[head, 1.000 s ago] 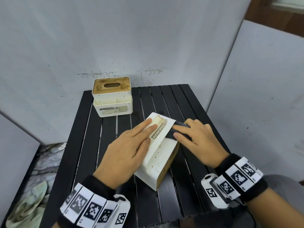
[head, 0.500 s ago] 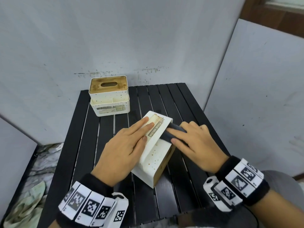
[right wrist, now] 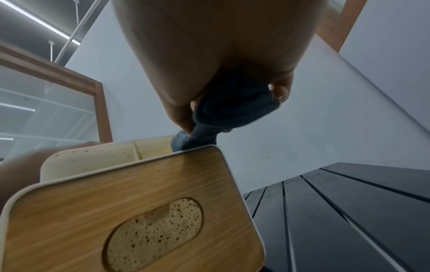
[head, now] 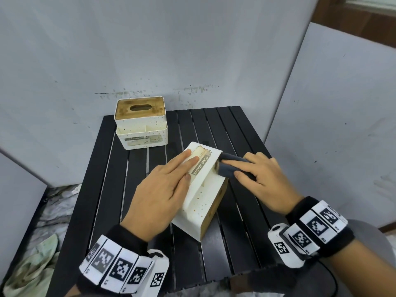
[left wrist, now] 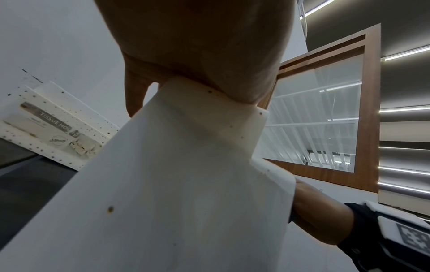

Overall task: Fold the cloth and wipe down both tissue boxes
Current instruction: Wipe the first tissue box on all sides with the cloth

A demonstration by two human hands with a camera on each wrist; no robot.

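Observation:
A white tissue box (head: 199,202) lies tipped on its side in the middle of the black slatted table (head: 90,189), its wooden lid (right wrist: 130,211) facing right. My left hand (head: 162,189) rests flat on its upper face with straight fingers. My right hand (head: 257,179) grips a folded dark grey cloth (head: 228,167) and presses it against the box's far right edge; in the right wrist view the cloth (right wrist: 232,110) is bunched in the fingers. A second white tissue box (head: 141,125) with a wooden lid stands upright at the table's back left; the left wrist view shows that second box (left wrist: 53,125) too.
Grey wall panels stand close behind and to the right of the table. On the floor at the lower left lies a crumpled pale green cloth (head: 32,266). Bare slats lie between the two boxes and along the table's front edge.
My right hand has drawn the cloth a little along the tipped box's right edge. The left hand stays flat on the box. The camera view shifted slightly.

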